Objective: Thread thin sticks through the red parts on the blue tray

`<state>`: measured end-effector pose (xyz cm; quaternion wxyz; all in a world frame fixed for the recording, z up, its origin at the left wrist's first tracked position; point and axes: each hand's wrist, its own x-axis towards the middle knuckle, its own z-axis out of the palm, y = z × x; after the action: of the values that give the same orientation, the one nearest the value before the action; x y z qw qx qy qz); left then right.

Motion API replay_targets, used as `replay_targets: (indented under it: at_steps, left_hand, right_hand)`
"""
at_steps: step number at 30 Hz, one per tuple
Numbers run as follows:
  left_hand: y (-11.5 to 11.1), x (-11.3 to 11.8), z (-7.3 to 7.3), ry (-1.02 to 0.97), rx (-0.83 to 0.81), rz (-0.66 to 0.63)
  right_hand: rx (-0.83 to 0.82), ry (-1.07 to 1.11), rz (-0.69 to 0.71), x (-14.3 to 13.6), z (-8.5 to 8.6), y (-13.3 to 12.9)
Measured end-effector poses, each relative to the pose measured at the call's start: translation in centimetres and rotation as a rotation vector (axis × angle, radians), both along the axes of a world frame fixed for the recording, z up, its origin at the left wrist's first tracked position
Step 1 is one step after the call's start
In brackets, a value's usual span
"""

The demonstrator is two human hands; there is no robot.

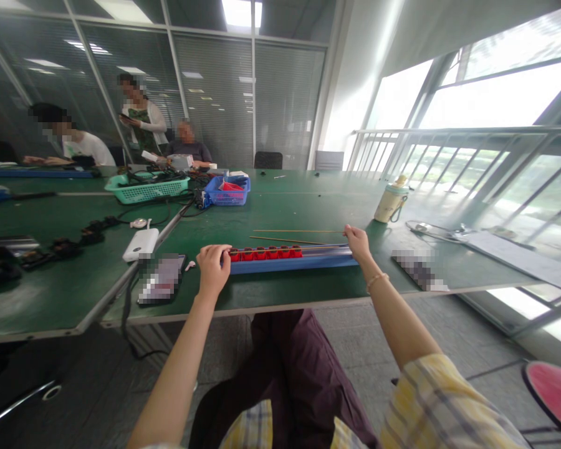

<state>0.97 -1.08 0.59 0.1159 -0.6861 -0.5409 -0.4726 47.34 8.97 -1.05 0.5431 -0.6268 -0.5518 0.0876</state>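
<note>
A long, narrow blue tray (293,265) lies lengthwise near the table's front edge. Several red block-like pieces (271,252) sit in a row in its left part, and thin silvery rods (326,249) lie in its right part. My left hand (212,267) is closed over the tray's left end, its fingertips hidden beside the first red piece. Above the tray's right end, my right hand (358,243) is pinched closed where a thin yellowish stick (299,231) meets the fingers. A second thin stick (285,240) lies on the table just behind the tray.
Left of the tray are a phone (163,279), a small earbud-like item (190,265) and a white device (141,244). Another phone (418,269), a bottle (391,201) and a clipboard (518,255) lie right. Green (144,192) and blue baskets (227,194) stand behind; people are farther back.
</note>
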Motion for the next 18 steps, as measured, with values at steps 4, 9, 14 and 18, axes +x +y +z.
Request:
replay_targets:
  at_steps: [4,9,14,18]
  left_hand:
    - [-0.01,0.0,-0.06,0.0,-0.001,0.001]
    - [-0.01,-0.01,-0.15,0.007,0.002,0.0]
    - [0.0,0.02,-0.16,0.01,0.005,-0.001]
    - [0.04,0.07,-0.14,0.009,0.001,0.008]
  right_hand:
    - [-0.027,-0.068,0.015,-0.28,0.32,-0.28]
    - [-0.069,-0.187,0.054,-0.83,0.59,-0.34]
    - [-0.098,-0.237,0.05,-1.01,0.24,0.01]
    - [-0.131,-0.286,0.075,-1.03,-0.17,0.22]
